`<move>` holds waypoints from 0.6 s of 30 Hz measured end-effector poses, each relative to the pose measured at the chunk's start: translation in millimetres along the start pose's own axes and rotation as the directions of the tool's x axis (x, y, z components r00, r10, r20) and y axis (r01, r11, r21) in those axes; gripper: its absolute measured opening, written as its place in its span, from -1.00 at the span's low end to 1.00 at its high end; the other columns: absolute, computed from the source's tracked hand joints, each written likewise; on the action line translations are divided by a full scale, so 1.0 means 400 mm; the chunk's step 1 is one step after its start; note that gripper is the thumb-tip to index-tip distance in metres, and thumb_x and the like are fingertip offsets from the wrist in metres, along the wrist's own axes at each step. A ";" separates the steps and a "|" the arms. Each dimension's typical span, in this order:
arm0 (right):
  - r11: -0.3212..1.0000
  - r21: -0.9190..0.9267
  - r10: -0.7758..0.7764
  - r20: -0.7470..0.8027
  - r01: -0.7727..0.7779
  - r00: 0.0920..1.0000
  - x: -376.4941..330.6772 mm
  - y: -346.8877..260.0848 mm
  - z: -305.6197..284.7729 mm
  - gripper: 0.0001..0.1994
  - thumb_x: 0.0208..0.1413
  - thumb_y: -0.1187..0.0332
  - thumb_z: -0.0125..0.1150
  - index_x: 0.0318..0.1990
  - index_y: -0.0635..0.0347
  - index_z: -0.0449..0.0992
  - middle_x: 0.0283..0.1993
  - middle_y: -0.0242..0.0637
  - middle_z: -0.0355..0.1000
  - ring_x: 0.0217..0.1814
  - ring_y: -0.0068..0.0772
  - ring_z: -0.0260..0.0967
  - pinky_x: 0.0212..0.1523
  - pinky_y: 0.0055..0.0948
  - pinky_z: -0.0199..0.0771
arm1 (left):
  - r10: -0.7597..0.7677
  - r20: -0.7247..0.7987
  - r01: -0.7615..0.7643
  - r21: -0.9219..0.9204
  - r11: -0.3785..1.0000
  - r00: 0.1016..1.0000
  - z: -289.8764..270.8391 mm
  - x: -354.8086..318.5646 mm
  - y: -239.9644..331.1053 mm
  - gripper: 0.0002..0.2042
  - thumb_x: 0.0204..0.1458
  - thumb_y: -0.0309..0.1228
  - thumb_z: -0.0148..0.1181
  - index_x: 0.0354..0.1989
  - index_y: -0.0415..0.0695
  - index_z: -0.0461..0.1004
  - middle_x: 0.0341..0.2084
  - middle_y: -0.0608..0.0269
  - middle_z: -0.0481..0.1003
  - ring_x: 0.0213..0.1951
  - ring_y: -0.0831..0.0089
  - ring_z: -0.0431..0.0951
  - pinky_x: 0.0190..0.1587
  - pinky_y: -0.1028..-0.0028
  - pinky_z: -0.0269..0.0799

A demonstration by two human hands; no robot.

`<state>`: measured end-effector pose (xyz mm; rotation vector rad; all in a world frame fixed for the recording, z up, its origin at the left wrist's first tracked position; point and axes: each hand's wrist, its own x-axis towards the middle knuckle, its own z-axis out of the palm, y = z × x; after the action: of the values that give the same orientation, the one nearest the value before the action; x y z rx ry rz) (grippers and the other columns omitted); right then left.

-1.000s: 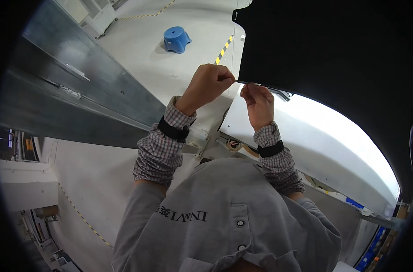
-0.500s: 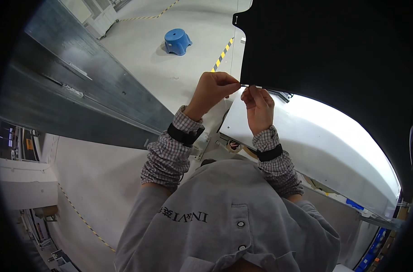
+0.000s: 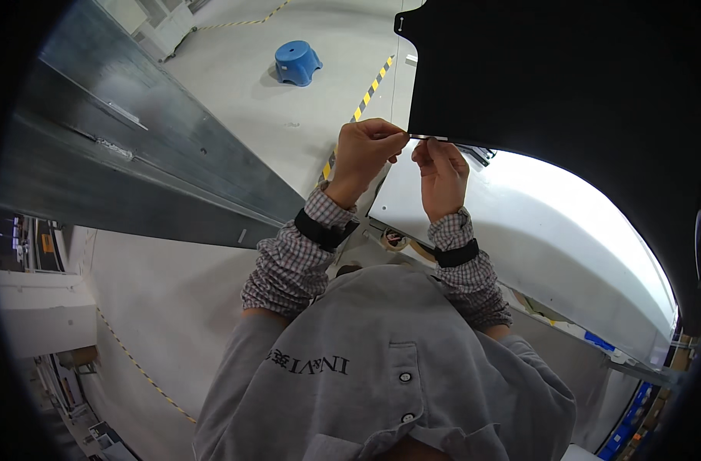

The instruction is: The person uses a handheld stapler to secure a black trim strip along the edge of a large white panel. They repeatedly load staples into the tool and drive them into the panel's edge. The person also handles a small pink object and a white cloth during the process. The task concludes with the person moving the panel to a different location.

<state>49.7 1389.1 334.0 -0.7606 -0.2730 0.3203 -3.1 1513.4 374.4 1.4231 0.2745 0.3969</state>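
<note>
While a thin strip lies along the lower left corner of a large black panel, just right of centre in the upper part of the frame, two bare hands meet there; the left hand has its thumb and finger pinched together at the strip's left end, beside the panel's corner; the right hand comes up from below, its fingertips pinching the strip a little further right; whether they also take in the panel's edge, I cannot tell.

Compared with a second ago, the left hand has come rightward, nearer the corner and the right hand; a short bright length of the strip now shows between the two pinches, where it looked darker before; the right hand has hardly shifted; this suggests that the work is now concentrated on one small stretch of edge, with both hands sharing it.

Below the panel, right of centre, spreads a white curved surface; checked sleeves with black bands cover the forearms, and a grey shirt fills the lower middle; a broad metal beam slants down from the upper left; a blue stool stands on the pale floor at upper centre-left, near yellow-and-black tape.
</note>
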 end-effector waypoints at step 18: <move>0.993 0.091 0.080 -0.128 -0.069 0.989 0.002 -0.008 0.031 -0.94 0.01 0.50 0.10 -0.42 0.27 0.48 -0.50 -0.31 0.42 -0.50 -0.52 0.33 -0.43 -0.57 0.34 | -0.005 0.023 0.010 -0.245 0.969 1.000 0.011 -0.035 -0.041 -0.71 -0.10 -0.53 0.20 -0.16 -0.26 0.36 -0.47 0.31 0.45 -0.48 0.67 0.38 -0.39 0.68 0.29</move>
<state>46.6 1395.0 345.1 -0.7047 -0.1059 0.3492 -12.3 1501.8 358.2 1.1822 0.2047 0.3943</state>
